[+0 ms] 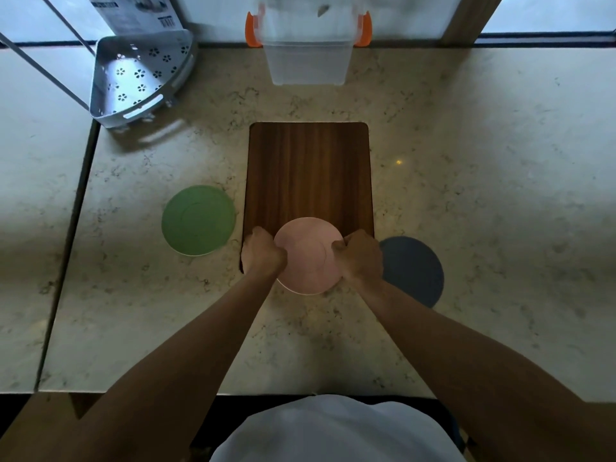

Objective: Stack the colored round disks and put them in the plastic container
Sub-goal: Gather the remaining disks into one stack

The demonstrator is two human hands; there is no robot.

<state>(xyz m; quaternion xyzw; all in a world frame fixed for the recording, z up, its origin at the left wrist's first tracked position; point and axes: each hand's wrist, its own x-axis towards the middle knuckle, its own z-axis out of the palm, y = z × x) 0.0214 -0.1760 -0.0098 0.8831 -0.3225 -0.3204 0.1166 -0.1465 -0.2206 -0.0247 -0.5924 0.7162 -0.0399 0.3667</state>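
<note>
Pink disk (pixel 308 256) sits lower centre, overlapping the near edge of the wooden cutting board (pixel 309 171). Left hand (pixel 263 253) grasps its left rim, right hand (pixel 360 256) grasps its right rim, fingers curled on both. Green disk (pixel 199 220) lies flat left of the board, on the marble counter (pixel 483 195). Blue disk (pixel 416 270) lies right of the board, partly hidden behind the right hand. Clear plastic container (pixel 308 45) with orange latches stands top centre, well apart from the disks. Grey perforated corner rack (pixel 140 78) upper left.

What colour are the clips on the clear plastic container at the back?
Orange clips on the container, seen in the head view.
</note>
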